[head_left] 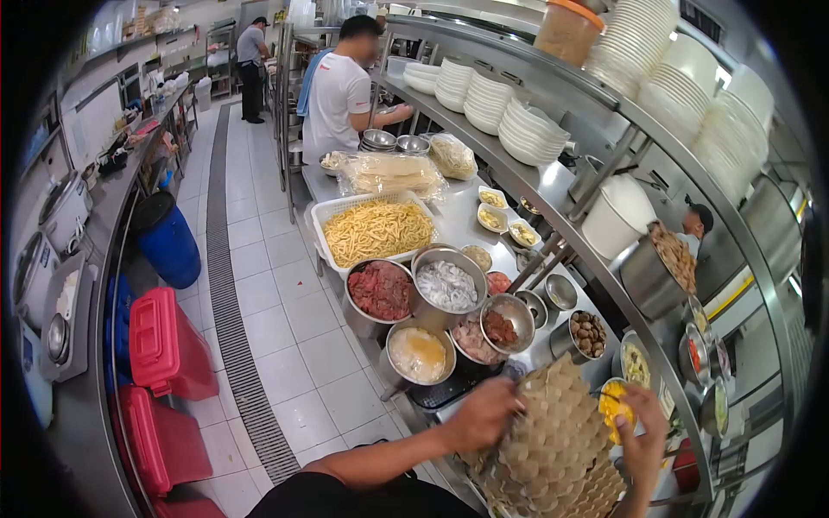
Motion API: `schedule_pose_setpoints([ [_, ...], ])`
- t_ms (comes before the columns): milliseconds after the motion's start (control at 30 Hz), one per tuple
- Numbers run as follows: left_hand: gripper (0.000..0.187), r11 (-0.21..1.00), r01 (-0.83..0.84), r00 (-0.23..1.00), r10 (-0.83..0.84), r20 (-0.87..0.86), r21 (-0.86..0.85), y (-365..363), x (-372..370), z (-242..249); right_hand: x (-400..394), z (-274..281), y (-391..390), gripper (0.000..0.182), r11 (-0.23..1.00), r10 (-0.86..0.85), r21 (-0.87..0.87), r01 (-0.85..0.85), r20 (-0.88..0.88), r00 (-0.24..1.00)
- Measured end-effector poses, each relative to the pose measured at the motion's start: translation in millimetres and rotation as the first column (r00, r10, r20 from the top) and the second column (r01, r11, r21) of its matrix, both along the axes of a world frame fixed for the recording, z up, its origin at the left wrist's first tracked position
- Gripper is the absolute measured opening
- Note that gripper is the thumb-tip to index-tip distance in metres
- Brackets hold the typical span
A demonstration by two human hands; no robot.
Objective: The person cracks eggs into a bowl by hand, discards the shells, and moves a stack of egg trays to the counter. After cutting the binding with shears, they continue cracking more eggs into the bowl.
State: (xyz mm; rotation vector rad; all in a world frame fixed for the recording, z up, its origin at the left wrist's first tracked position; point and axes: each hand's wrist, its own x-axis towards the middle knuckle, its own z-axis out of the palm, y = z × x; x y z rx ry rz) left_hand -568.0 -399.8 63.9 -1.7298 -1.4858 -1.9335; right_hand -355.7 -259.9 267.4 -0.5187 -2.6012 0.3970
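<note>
A stack of brown moulded egg trays [561,414] lies at the lower right. My left hand [484,416] is closed at the trays' left edge; what its fingers hold is hidden. On the other side, my right hand [643,432] has its thumb and fingers apart, beside a bowl of yellow food [615,410]. Just beyond the trays stand a pot of white and yellow contents [420,354], a bowl of dark red paste [501,328], a pot of red meat [378,292] and a pot of pale grey pieces [447,285].
A noodle basket [376,229] and bagged noodles [393,175] lie farther along the counter. A steel shelf [509,168] with stacked white bowls [531,134] overhangs the right. A co-worker [338,95] stands at the far end. Red bins [168,341] and a blue barrel [166,237] line the left.
</note>
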Motion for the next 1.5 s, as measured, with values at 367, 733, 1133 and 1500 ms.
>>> schedule_pose_setpoints([
  [367, 0.028, 0.975, -0.13, 0.288, -0.134, 0.948, 0.178, -108.5, 33.5, -32.5, 57.9, -158.8, -83.2, 0.07, 0.988, -0.131, 0.119, 0.1, 0.29, 0.948],
  [733, 0.031, 0.963, -0.077, 0.748, -0.115, 0.654, 0.257, -203.1, 6.3, 109.2, 57.5, -183.6, -82.6, 0.061, 0.94, -0.261, 0.287, 0.184, 0.259, 0.93],
  [1133, 0.031, 0.324, -0.42, 0.859, 0.444, 0.256, 0.848, -486.4, -33.5, 277.2, 28.0, -152.3, -112.7, 0.078, 0.971, -0.109, 0.215, 0.103, 0.014, 0.994],
  [1500, 0.035, 0.333, -0.412, 0.838, 0.503, 0.209, 0.848, -468.1, -72.0, 307.6, -105.8, -171.3, -337.1, 0.099, 0.099, 0.887, -0.87, -0.484, -0.144, 0.439],
])
